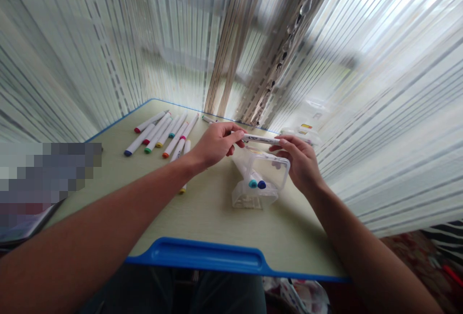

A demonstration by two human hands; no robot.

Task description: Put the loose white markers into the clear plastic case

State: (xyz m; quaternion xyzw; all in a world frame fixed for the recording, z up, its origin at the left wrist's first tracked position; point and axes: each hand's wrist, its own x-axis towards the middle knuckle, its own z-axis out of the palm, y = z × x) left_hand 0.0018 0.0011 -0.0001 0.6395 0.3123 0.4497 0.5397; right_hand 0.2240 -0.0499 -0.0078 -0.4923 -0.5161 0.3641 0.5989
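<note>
My left hand point(217, 144) and my right hand point(299, 159) each pinch one end of a white marker point(261, 139), held level above a clear plastic marker case point(261, 179). The case stands on the pale green desk point(217, 217) and holds two markers, one with a teal cap and one with a blue cap point(257, 184). To the left of my left hand, several white markers with coloured caps point(162, 133) lie in a row on the desk. One more marker point(183, 188) lies partly under my left wrist.
The desk has a blue rim with a pen groove point(210, 255) at its near edge. Striped sheer curtains point(379, 87) surround the desk. A clear plastic lid or package point(302, 133) lies behind my right hand. A blurred patch covers the left side.
</note>
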